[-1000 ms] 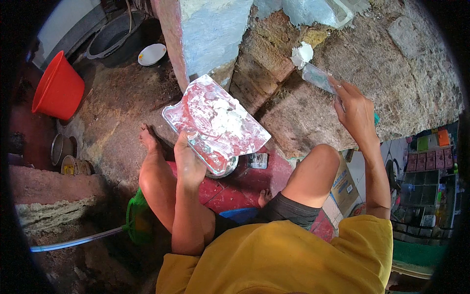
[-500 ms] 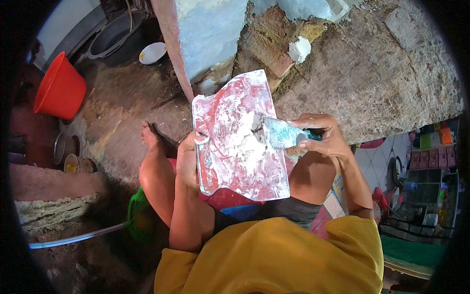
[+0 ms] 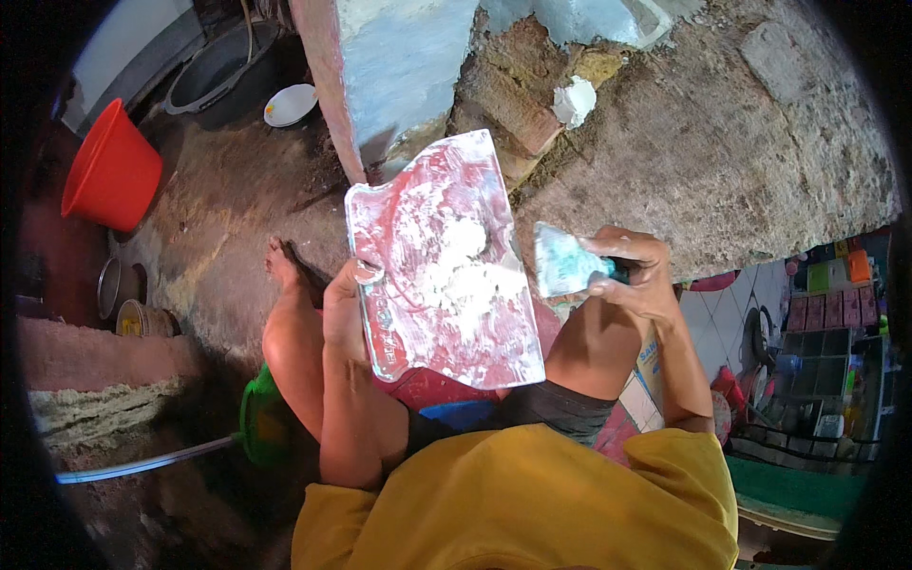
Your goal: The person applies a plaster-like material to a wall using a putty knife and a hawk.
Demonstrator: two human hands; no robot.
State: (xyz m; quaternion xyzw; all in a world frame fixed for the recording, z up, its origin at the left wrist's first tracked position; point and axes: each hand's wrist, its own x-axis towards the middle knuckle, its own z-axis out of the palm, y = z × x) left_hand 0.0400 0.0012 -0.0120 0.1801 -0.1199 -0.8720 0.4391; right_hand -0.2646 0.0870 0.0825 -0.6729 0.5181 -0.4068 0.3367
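Observation:
My left hand point(image 3: 344, 309) is closed on the left edge of a flat red board point(image 3: 503, 347) smeared with white paste, its thumb lying over the rim. A thick heap of white paste point(image 3: 465, 271) sits at the middle of the board. In my right hand point(image 3: 636, 274) is a putty knife point(image 3: 565, 262) with a wide, paste-streaked blade and a dark green handle. The blade points left, just off the board's right edge, with a gap between them. My fingers hide most of the handle.
Ahead stands a pale blue wall corner point(image 3: 404, 71) with broken masonry at its foot, where a white lump point(image 3: 574, 101) rests. A red bucket point(image 3: 114, 166), a white plate point(image 3: 291, 105) and a black basin point(image 3: 220, 78) are at the left. Shelves point(image 3: 826, 351) stand at the right.
The putty knife has come off the paste and moved right, clear of the board. The board has shifted slightly left with my left hand. The heap looks more spread and rounded.

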